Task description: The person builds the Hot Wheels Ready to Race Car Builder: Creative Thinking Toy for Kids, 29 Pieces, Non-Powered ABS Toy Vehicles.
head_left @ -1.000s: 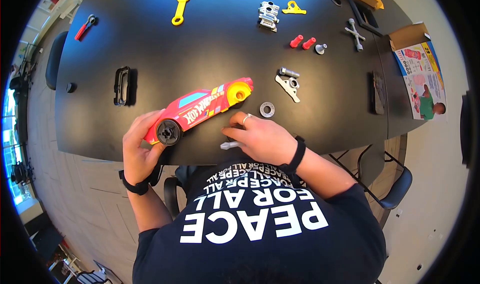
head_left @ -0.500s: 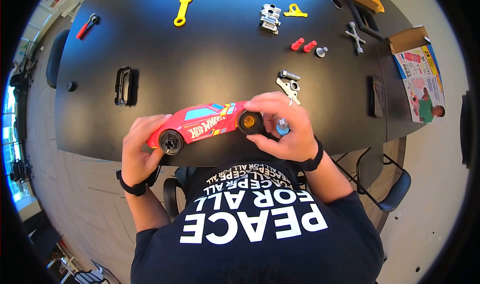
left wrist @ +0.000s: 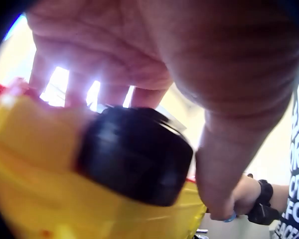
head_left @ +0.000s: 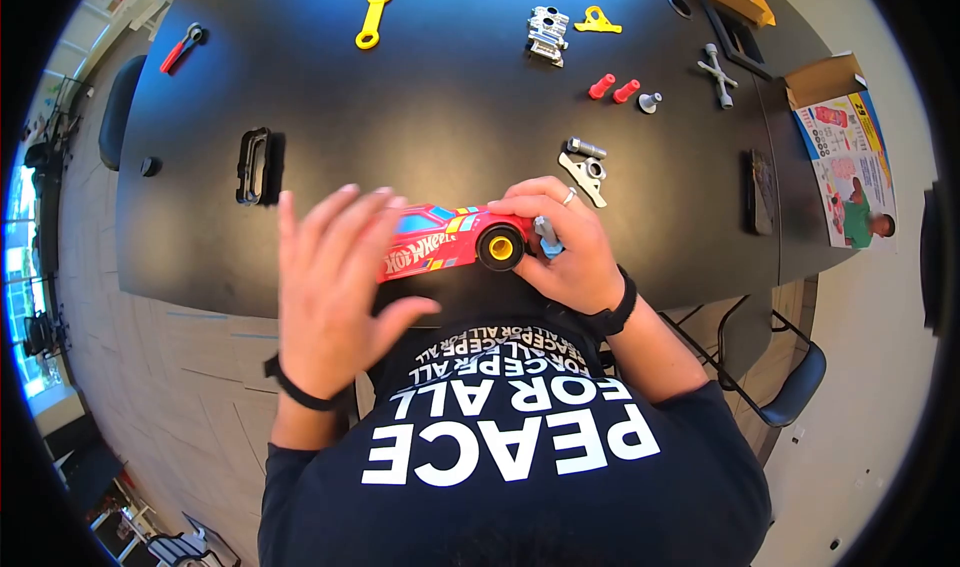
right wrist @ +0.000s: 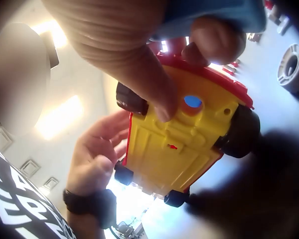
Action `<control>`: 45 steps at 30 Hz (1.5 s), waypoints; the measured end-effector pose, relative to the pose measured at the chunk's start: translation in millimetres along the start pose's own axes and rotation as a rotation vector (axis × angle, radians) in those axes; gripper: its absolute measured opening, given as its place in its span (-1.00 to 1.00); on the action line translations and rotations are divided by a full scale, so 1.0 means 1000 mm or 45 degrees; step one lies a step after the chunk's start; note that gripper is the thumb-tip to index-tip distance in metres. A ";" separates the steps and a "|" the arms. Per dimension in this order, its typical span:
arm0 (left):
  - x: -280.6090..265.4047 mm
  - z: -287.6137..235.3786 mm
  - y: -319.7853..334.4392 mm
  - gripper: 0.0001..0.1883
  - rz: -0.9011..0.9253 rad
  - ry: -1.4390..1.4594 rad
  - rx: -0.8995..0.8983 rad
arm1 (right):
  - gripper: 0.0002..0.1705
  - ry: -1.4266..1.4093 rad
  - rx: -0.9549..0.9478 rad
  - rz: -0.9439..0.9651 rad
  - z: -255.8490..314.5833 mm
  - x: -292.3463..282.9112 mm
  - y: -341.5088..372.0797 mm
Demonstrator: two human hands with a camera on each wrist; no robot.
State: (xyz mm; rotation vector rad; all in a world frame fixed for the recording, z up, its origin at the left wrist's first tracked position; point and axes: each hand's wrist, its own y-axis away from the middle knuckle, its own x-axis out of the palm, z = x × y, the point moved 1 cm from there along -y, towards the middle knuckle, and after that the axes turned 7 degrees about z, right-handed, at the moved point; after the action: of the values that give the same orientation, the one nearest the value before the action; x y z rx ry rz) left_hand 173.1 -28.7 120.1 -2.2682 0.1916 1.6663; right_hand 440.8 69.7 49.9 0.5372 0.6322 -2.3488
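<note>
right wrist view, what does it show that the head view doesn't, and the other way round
Only the right wrist view shows the yellow underside of the toy car, with its round hole, and bright ceiling lights.

Only the head view shows the lettering on the car's side, the yellow wrench, the red-handled tool and the printed box.

Both show the car, its wheels, the left hand and the right hand holding the car and a blue tool.
</note>
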 end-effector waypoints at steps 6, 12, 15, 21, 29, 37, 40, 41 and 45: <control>0.047 -0.043 -0.030 -0.18 -0.118 0.220 -0.012 | -0.38 -0.018 0.068 -0.095 0.003 0.003 0.005; 0.071 -0.025 -0.029 -0.45 -0.155 0.333 -0.060 | -0.32 0.263 0.439 -0.031 -0.004 -0.031 0.025; 0.077 -0.027 -0.020 -0.42 -0.136 0.336 -0.013 | -0.36 0.339 0.504 0.127 -0.013 -0.028 0.032; 0.071 -0.024 -0.021 -0.06 0.003 0.285 -0.185 | -0.43 0.451 0.525 0.142 -0.027 -0.013 0.030; 0.068 -0.011 -0.016 -0.05 0.178 0.084 -0.242 | -0.68 0.265 0.416 -0.001 -0.024 -0.018 0.014; 0.034 0.010 -0.010 -0.01 0.281 0.040 -0.132 | -0.78 0.585 0.291 0.005 -0.048 0.008 -0.042; 0.022 0.012 -0.003 0.08 0.390 0.085 -0.106 | -0.68 0.729 0.349 0.126 -0.044 0.007 -0.056; 0.023 0.014 0.000 0.08 0.382 0.077 -0.117 | -0.65 0.806 0.370 0.192 -0.043 0.006 -0.058; 0.030 0.016 0.006 0.14 0.311 0.066 -0.186 | -0.57 0.768 0.455 0.290 -0.038 -0.002 -0.074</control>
State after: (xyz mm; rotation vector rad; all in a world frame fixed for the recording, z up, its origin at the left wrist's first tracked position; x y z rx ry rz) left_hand 166.8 -26.4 86.2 -2.4829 0.3851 1.7932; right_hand 401.0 142.2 42.8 1.4313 0.3729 -2.0788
